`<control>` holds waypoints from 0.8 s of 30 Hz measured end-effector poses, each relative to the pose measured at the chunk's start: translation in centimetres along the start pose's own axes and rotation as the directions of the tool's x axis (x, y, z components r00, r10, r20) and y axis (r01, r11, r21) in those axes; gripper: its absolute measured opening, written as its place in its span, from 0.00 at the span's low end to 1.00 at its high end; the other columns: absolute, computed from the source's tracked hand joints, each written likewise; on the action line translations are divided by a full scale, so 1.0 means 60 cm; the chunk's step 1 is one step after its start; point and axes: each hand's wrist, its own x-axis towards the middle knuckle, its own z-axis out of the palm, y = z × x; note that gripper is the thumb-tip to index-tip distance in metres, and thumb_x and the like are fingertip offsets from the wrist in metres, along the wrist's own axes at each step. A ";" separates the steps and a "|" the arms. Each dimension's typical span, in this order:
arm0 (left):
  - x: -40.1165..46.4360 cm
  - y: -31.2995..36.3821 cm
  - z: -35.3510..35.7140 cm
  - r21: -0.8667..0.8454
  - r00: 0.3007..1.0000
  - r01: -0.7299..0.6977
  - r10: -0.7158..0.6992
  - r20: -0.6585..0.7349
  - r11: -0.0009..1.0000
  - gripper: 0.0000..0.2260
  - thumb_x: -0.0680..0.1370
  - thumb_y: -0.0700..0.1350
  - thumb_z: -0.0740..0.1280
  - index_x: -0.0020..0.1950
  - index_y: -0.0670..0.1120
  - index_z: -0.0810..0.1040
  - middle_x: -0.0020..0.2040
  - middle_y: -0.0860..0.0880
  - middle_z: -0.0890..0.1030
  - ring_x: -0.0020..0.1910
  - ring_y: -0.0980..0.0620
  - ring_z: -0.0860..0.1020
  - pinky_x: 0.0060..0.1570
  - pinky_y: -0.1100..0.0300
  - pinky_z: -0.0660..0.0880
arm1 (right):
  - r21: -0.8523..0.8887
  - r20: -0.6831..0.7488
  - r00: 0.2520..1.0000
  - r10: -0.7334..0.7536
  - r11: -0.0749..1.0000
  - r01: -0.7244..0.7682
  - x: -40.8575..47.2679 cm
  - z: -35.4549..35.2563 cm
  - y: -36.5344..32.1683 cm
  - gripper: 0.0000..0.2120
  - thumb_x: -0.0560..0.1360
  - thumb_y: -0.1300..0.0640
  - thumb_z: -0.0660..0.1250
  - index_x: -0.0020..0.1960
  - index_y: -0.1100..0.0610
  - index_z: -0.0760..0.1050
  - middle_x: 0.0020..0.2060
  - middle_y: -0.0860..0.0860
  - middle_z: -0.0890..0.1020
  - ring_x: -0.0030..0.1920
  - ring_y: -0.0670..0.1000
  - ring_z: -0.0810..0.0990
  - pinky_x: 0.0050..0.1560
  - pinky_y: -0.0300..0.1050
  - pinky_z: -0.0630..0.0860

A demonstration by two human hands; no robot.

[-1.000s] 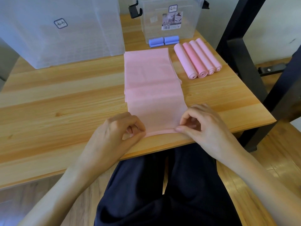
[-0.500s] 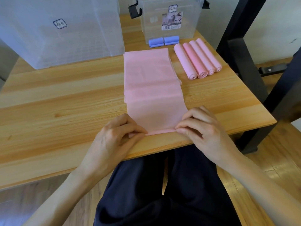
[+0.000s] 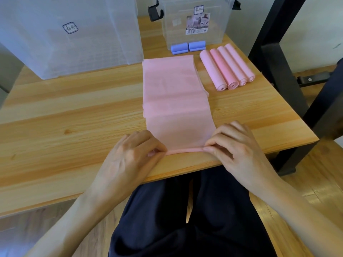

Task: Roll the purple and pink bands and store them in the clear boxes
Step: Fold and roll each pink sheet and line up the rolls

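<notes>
A long pink band (image 3: pixel 172 97) lies flat on the wooden table (image 3: pixel 74 123), running away from me. Its near end is turned over into a thin roll (image 3: pixel 183 151) close to the table's front edge. My left hand (image 3: pixel 133 154) pinches the roll's left end and my right hand (image 3: pixel 232 145) pinches its right end. Several finished pink rolls (image 3: pixel 226 67) lie side by side at the back right. Two purple rolled bands (image 3: pixel 188 47) sit against the small clear box (image 3: pixel 196 23). A large clear box (image 3: pixel 70 34) stands at the back left.
A black metal frame (image 3: pixel 278 75) rises just past the table's right edge. My dark-trousered legs (image 3: pixel 185 210) are under the front edge. Bare wood stretches across the table's left half.
Both hands have curled the band's near edge over, so a thin roll has formed where the edge lay flat. The hands stayed at the front edge.
</notes>
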 end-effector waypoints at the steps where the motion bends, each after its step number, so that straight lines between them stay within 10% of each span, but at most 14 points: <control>1: -0.003 -0.001 0.001 -0.007 1.000 0.005 -0.005 0.000 1.000 0.07 0.78 0.50 0.66 0.48 0.49 0.82 0.46 0.56 0.78 0.43 0.55 0.76 0.46 0.57 0.70 | 0.016 -0.007 1.000 -0.015 1.000 0.015 -0.002 0.001 0.003 0.11 0.77 0.50 0.66 0.44 0.57 0.81 0.41 0.46 0.77 0.46 0.50 0.71 0.48 0.48 0.68; 9: -0.003 -0.001 -0.012 -0.203 0.978 0.191 -0.168 0.125 0.960 0.04 0.79 0.51 0.67 0.45 0.57 0.80 0.44 0.60 0.77 0.47 0.56 0.76 0.49 0.65 0.69 | 0.118 0.109 0.984 0.138 0.982 -0.151 0.009 -0.008 0.009 0.13 0.77 0.44 0.63 0.44 0.50 0.81 0.38 0.39 0.74 0.48 0.43 0.69 0.55 0.33 0.59; 17: 0.000 0.000 -0.001 -0.082 0.997 0.070 -0.068 0.032 0.994 0.06 0.77 0.39 0.71 0.48 0.51 0.82 0.44 0.58 0.76 0.43 0.59 0.75 0.50 0.63 0.71 | -0.066 -0.062 0.996 -0.056 0.996 0.052 0.010 0.004 0.008 0.10 0.77 0.51 0.66 0.42 0.56 0.80 0.40 0.46 0.78 0.44 0.51 0.73 0.47 0.48 0.66; 24: -0.004 -0.004 -0.001 -0.138 0.994 0.108 -0.104 0.034 0.985 0.05 0.80 0.52 0.68 0.49 0.54 0.83 0.45 0.61 0.75 0.47 0.59 0.76 0.50 0.67 0.69 | 0.103 -0.012 1.000 0.005 0.995 -0.003 0.003 0.002 0.019 0.11 0.78 0.51 0.65 0.46 0.56 0.83 0.41 0.46 0.77 0.46 0.48 0.71 0.51 0.46 0.68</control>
